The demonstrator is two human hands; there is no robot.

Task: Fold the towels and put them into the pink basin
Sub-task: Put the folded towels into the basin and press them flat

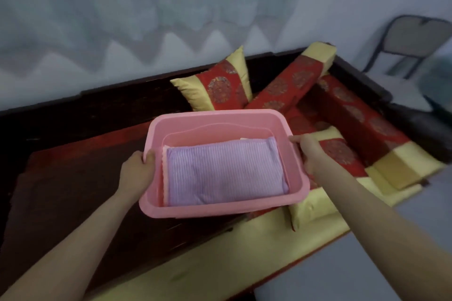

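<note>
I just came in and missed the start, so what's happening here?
A person holds a rectangular pink plastic basin by its short sides, left hand on the left rim, right hand on the right. Inside lies a folded purple ribbed towel, with a pink towel's edge showing beneath it. The basin is over a dark bench, beside red-and-yellow cushions.

Dim, flat, bluish indoor light; soft overall blur, wide-angle bending at the edges, no glare.
</note>
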